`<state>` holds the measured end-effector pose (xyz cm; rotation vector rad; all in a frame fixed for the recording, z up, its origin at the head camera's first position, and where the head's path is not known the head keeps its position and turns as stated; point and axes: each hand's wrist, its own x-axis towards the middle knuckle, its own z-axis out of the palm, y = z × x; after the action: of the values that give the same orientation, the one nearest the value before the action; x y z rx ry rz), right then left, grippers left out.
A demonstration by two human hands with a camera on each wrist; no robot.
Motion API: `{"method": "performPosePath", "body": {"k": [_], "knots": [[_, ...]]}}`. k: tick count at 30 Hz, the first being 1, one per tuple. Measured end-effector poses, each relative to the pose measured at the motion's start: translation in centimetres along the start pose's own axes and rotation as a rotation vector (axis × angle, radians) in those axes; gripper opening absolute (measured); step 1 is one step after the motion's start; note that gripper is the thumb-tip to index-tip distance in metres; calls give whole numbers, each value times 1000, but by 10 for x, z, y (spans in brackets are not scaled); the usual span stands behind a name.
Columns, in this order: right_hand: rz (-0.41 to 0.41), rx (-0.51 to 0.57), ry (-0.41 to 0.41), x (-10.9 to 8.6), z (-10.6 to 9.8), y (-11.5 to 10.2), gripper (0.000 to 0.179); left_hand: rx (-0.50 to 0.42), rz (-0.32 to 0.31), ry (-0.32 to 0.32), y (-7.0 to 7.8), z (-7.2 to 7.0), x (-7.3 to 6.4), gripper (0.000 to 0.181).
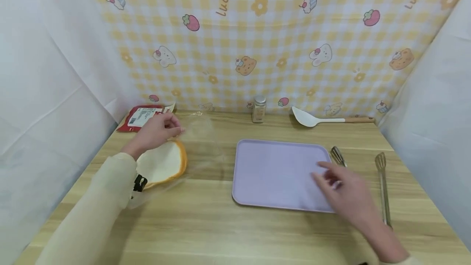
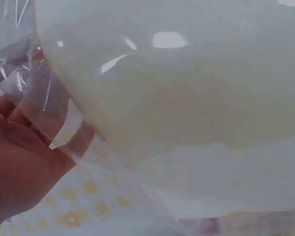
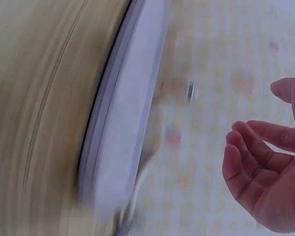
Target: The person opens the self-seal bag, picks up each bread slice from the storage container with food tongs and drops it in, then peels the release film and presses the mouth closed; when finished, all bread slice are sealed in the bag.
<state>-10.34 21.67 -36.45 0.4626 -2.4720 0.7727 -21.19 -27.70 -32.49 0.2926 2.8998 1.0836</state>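
Note:
On the left, my left hand (image 1: 159,130) pinches the edge of a clear plastic bag (image 1: 206,144) with thumb and fingers. White bread slices with a brown crust (image 1: 162,162) lie in the bag, partly hidden by the hand and forearm. Up close in the left wrist view, the bread (image 2: 196,108) fills most of the frame behind shiny plastic. My right hand (image 1: 347,193) is above the right end of a lilac tray (image 1: 276,175), holding nothing. Its fingers are loosely bent in the right wrist view, apart from the tray (image 3: 123,113).
A red and white packet (image 1: 141,117) lies at the back left. A glass shaker (image 1: 259,109) stands behind the tray, with a white ladle (image 1: 307,118) to its right. Right of the tray are a metal utensil (image 1: 337,156) and slotted metal tongs (image 1: 383,187).

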Motion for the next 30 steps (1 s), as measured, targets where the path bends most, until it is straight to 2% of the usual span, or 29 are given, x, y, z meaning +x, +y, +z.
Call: {"method": "performPosePath", "body": {"k": [1, 4, 8, 10, 12, 15, 21, 23, 26, 30], "knots": [[-15, 63, -35, 3, 13, -13, 28, 1, 1, 14, 0, -1, -2, 15], [45, 280, -278, 9, 53, -53, 28, -16, -8, 44, 0, -4, -8, 17], [229, 574, -637, 19, 104, -97, 50, -54, 0, 77, 2, -8, -16, 21], [302, 685, -730, 26, 128, -115, 59, -71, 14, 103, 4, -10, -20, 21], [381, 780, -773, 33, 148, -131, 63, -96, 32, 122, 7, -11, -23, 21], [404, 827, -743, 40, 170, -153, 61, -125, 44, 125, 12, -13, -28, 21], [418, 866, -564, 45, 187, -177, 36, -139, 24, 147, 16, -17, -35, 22], [415, 871, -516, 48, 188, -180, 30, -165, 11, 164, 15, -19, -39, 23], [415, 859, -448, 58, 182, -181, 28, -213, 6, 224, 12, -22, -44, 21], [423, 832, -299, 77, 168, -179, 24, -355, 11, 315, 7, -27, -52, 18]]}}
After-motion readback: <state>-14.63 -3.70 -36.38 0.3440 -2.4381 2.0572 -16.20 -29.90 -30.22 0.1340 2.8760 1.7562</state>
